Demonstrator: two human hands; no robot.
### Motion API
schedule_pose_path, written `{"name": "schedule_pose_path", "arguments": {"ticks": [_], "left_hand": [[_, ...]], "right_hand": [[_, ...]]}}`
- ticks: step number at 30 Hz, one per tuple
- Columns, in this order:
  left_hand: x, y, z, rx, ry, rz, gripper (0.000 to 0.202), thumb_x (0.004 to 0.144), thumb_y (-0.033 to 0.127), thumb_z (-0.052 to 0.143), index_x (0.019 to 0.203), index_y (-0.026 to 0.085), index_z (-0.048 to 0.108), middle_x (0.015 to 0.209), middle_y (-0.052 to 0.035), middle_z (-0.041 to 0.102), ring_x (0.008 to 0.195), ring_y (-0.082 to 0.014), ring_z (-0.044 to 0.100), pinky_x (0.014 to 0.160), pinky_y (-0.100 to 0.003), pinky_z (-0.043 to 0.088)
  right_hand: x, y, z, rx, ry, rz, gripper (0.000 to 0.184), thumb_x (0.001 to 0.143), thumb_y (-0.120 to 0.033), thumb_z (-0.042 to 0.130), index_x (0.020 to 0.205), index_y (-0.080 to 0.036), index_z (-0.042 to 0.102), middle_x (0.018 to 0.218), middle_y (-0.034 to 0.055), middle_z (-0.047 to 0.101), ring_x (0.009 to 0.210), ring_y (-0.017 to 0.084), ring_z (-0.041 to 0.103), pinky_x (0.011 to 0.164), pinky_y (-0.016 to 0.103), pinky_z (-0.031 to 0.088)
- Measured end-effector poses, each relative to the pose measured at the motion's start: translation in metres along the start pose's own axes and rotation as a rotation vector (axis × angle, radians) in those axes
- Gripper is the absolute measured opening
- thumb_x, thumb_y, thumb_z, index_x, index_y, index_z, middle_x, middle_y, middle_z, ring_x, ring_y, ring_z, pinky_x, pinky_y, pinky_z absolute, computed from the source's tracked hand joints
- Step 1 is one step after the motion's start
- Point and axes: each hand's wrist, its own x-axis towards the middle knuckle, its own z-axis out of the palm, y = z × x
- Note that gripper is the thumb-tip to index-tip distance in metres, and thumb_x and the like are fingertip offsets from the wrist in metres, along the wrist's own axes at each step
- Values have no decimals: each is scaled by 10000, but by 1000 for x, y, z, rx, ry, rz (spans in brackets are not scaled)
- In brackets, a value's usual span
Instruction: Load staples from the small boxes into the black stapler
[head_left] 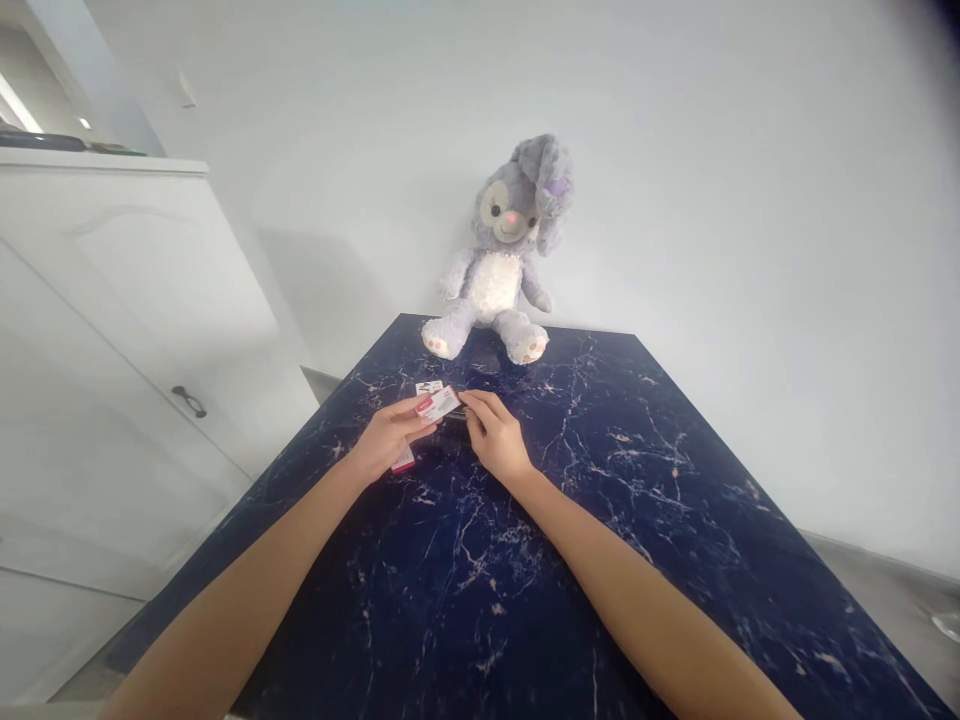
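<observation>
Over the middle of the table, my left hand (390, 436) grips a small white and red box (438, 404) between thumb and fingers. The box is tilted, with printing too small to read. My right hand (496, 436) has its thumb and fingertips closed at the right end of the same box. Behind it, a second white piece of packaging with red and dark print (427, 387) shows in part. Below my left hand, another white and red box (403, 459) lies on the table, partly covered by the hand. A dark, thin-edged object under the held box is mostly hidden.
The dark blue marble-patterned table (480, 580) reaches back to a pale wall (712, 200). A grey-lilac plush rabbit (496, 280) sits upright at its far edge. To the left stands a white cabinet (112, 350) with a dark handle (189, 402).
</observation>
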Motion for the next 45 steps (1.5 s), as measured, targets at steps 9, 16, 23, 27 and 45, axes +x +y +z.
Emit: {"name": "schedule_pose_path", "arguments": {"ticks": [9,16,23,27,45], "left_hand": [[1,0,-2,-81,-20,-66,348,833,102,681,1169,169,742,1340,-108,651,1262,-294,595,1088,-443,503],[4,-5,1,19,141,-12,375,756,253,817,1118,175,758,1218,-114,714,1121,-261,671,898,-344,608],[8,-11,-8,273,248,107,431,708,405,823,1065,167,779,1095,-108,753,948,-250,707,762,-354,628],[8,-10,-11,383,260,132,404,733,419,786,1061,184,782,1030,-95,767,812,-224,706,712,-355,602],[8,-6,-15,194,155,59,354,698,360,834,992,173,772,1008,-86,765,919,-224,705,904,-373,523]], "right_hand": [[0,2,2,61,-78,-32,331,964,-125,465,1191,-261,664,1249,77,645,1141,187,643,1005,345,548],[3,1,-3,62,117,88,234,938,-145,497,1069,-229,673,1175,99,638,1119,207,635,976,375,554],[4,6,-5,152,168,261,212,971,-242,502,1060,-218,694,1140,94,702,1078,221,667,897,371,591],[4,1,-4,174,93,248,210,964,-291,560,1115,-236,694,1110,63,731,975,203,700,903,363,590],[3,-5,-4,111,-114,44,377,991,-200,478,1344,-280,583,1228,75,665,1175,210,603,1033,384,515]]}}
